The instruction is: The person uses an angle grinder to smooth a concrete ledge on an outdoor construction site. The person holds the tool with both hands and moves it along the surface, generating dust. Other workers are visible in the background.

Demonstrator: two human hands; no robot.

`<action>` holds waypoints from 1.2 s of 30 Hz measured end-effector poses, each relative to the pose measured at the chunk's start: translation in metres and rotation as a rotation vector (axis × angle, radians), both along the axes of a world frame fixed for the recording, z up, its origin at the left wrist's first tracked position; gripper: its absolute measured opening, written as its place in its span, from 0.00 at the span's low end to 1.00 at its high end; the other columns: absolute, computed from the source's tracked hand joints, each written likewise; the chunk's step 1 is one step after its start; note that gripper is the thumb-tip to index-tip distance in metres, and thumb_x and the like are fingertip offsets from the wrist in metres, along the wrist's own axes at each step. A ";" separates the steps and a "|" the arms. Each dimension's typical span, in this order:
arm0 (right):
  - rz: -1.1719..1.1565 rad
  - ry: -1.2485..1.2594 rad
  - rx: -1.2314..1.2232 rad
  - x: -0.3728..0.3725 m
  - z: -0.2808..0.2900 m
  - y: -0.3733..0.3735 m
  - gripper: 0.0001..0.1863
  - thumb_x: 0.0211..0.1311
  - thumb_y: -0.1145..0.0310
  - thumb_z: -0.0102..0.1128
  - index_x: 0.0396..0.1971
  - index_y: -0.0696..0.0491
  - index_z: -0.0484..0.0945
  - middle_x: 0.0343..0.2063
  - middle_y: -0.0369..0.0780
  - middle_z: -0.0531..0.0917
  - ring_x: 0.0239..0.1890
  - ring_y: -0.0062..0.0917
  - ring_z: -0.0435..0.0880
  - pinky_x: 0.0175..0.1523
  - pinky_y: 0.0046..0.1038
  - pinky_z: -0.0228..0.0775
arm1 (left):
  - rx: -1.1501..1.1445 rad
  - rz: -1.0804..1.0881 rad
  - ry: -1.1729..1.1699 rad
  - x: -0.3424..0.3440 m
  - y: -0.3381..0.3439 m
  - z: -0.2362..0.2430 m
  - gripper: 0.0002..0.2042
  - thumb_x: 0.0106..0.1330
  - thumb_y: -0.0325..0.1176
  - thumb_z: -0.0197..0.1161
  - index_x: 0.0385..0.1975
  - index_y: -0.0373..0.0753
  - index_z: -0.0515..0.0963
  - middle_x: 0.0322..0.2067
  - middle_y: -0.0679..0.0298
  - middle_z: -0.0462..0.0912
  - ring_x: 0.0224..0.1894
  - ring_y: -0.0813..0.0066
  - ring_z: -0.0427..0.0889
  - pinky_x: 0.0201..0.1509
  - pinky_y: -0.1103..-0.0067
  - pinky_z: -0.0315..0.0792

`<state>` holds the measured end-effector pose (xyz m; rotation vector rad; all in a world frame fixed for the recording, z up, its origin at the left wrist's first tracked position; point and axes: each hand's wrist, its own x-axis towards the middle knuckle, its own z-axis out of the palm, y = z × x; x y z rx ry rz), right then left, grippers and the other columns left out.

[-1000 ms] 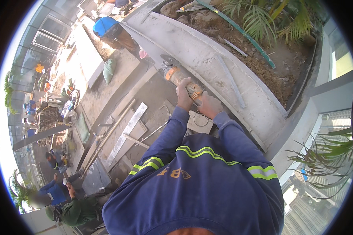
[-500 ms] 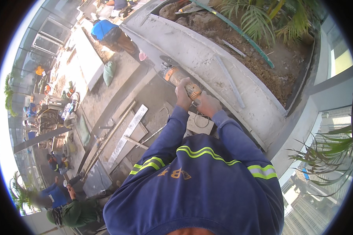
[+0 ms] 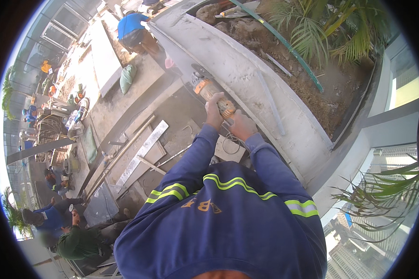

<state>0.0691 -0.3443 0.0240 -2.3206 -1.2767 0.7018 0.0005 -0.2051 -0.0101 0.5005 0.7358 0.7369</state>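
I hold a dusty orange and grey angle grinder (image 3: 208, 91) out ahead of me, its round disc (image 3: 201, 70) against the grey face of a low concrete ledge (image 3: 270, 107). My left hand (image 3: 214, 110) is closed round the middle of its body. Lower and to the right, my right hand (image 3: 241, 123) grips the rear end, with a looped cord (image 3: 232, 144) hanging beneath. Some dust hazes the ledge near the disc.
A planter bed (image 3: 321, 107) with palms lies beyond the ledge. A person in blue (image 3: 130, 29) bends ahead. Boards (image 3: 144, 146), a pipe (image 3: 125, 153) and a green sack (image 3: 128, 79) lie to my left, with other workers (image 3: 79, 244) lower left. Glass panels stand at right.
The view has shifted slightly, with the scene sliding down at the right. The person in blue has moved a little. The grinder stays in both hands at about the same place along the ledge.
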 end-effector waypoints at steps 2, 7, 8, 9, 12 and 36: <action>-0.002 -0.007 -0.004 0.003 -0.009 0.006 0.27 0.52 0.58 0.70 0.46 0.59 0.71 0.38 0.55 0.86 0.43 0.50 0.87 0.49 0.47 0.80 | 0.007 0.039 0.047 0.003 -0.002 0.008 0.14 0.58 0.34 0.68 0.40 0.34 0.77 0.30 0.60 0.79 0.28 0.64 0.83 0.33 0.67 0.82; -0.012 0.005 -0.038 0.001 0.005 0.014 0.27 0.52 0.58 0.70 0.46 0.58 0.70 0.39 0.55 0.86 0.45 0.50 0.87 0.50 0.48 0.79 | -0.010 0.065 0.065 0.003 0.002 0.017 0.15 0.57 0.34 0.69 0.40 0.35 0.76 0.29 0.60 0.79 0.26 0.65 0.83 0.31 0.67 0.82; -0.011 -0.001 -0.038 0.000 0.005 0.013 0.27 0.51 0.58 0.70 0.45 0.58 0.70 0.39 0.55 0.86 0.45 0.50 0.87 0.50 0.48 0.79 | -0.010 0.059 0.079 0.003 0.004 0.016 0.15 0.57 0.33 0.69 0.41 0.35 0.75 0.30 0.60 0.79 0.27 0.64 0.83 0.31 0.66 0.83; -0.011 -0.008 -0.039 0.000 0.004 0.012 0.27 0.51 0.58 0.69 0.45 0.58 0.70 0.39 0.55 0.86 0.45 0.51 0.87 0.50 0.48 0.79 | -0.010 0.053 0.092 0.004 0.005 0.015 0.16 0.58 0.32 0.68 0.43 0.35 0.75 0.31 0.59 0.79 0.28 0.64 0.84 0.32 0.65 0.84; -0.019 -0.017 -0.061 0.000 0.008 0.008 0.27 0.51 0.58 0.69 0.45 0.58 0.70 0.39 0.56 0.86 0.45 0.52 0.87 0.50 0.48 0.79 | -0.027 0.044 0.064 0.004 -0.001 0.015 0.16 0.57 0.32 0.69 0.43 0.35 0.74 0.30 0.60 0.79 0.27 0.65 0.83 0.30 0.66 0.82; -0.005 0.011 -0.047 0.003 0.001 0.004 0.26 0.51 0.60 0.70 0.44 0.59 0.69 0.38 0.56 0.86 0.44 0.52 0.87 0.49 0.48 0.78 | -0.009 0.042 0.088 0.003 -0.005 0.015 0.14 0.58 0.34 0.68 0.40 0.36 0.74 0.28 0.61 0.77 0.27 0.65 0.82 0.31 0.66 0.83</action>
